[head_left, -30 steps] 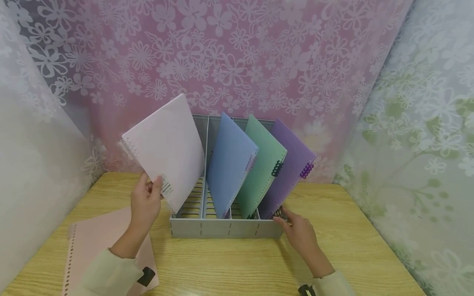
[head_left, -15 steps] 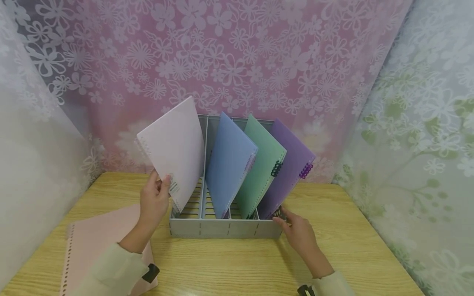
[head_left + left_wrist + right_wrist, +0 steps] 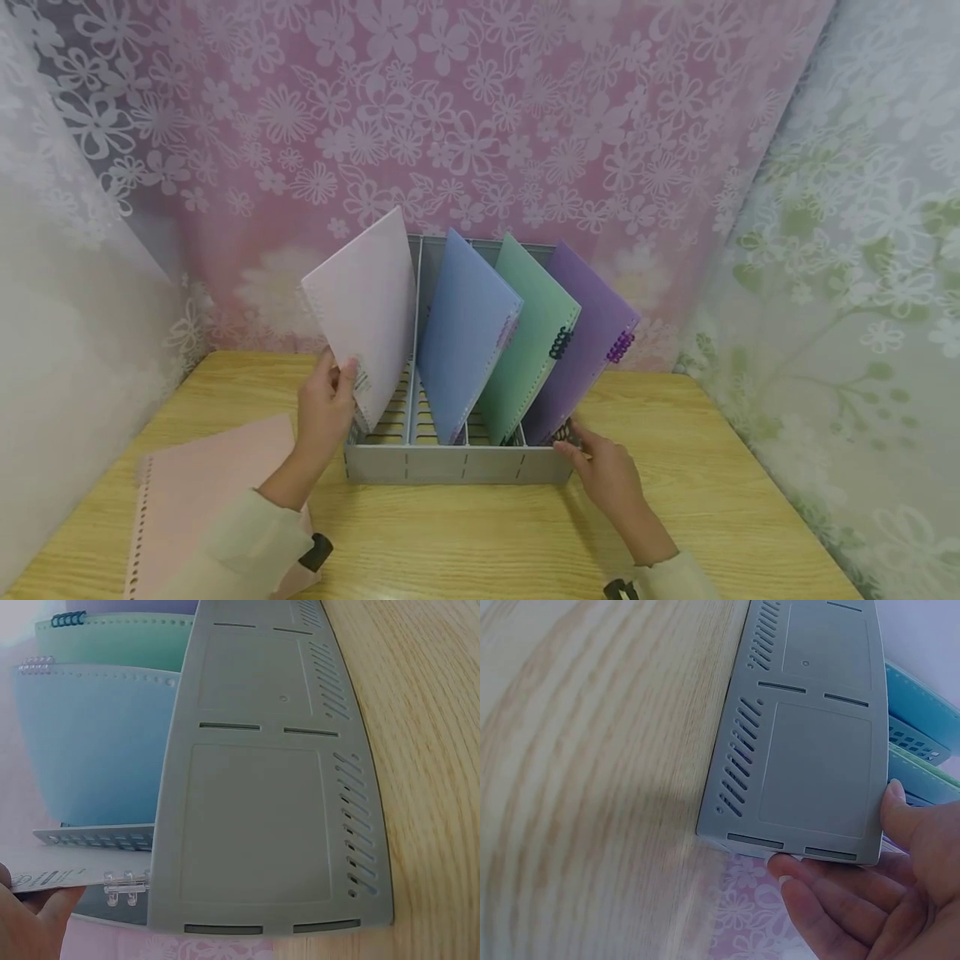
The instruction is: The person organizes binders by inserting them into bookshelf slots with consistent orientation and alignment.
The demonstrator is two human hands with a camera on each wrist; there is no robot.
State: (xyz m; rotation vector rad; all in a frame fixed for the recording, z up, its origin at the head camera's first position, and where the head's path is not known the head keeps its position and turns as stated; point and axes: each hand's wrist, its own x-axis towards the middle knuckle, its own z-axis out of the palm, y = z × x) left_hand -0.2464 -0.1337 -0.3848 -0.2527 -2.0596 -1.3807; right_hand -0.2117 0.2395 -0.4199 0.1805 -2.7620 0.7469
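Observation:
A pale pinkish-white loose-leaf notebook (image 3: pixel 367 308) leans in the leftmost slot of a grey file organizer (image 3: pixel 457 465). My left hand (image 3: pixel 324 408) pinches its near punched edge, thumb over the printed label. Clear binder rings (image 3: pixel 124 887) show on that edge in the left wrist view, close to the organizer's front wall. With thumb and fingers, my right hand (image 3: pixel 611 475) grips the organizer's front right corner; the right wrist view shows the thumb (image 3: pixel 900 814) on its upper edge. Blue (image 3: pixel 465 333), green (image 3: pixel 528 333) and purple (image 3: pixel 588 308) notebooks lean in the other slots.
A pink notebook (image 3: pixel 202 483) with a punched edge lies flat on the wooden table (image 3: pixel 480 542) at the left, partly under my left forearm. Flowered curtains (image 3: pixel 480 108) hang behind and on both sides.
My left hand has moved right, bringing the white notebook over and slightly lower into the leftmost slot. The right hand stays at the organizer's corner.

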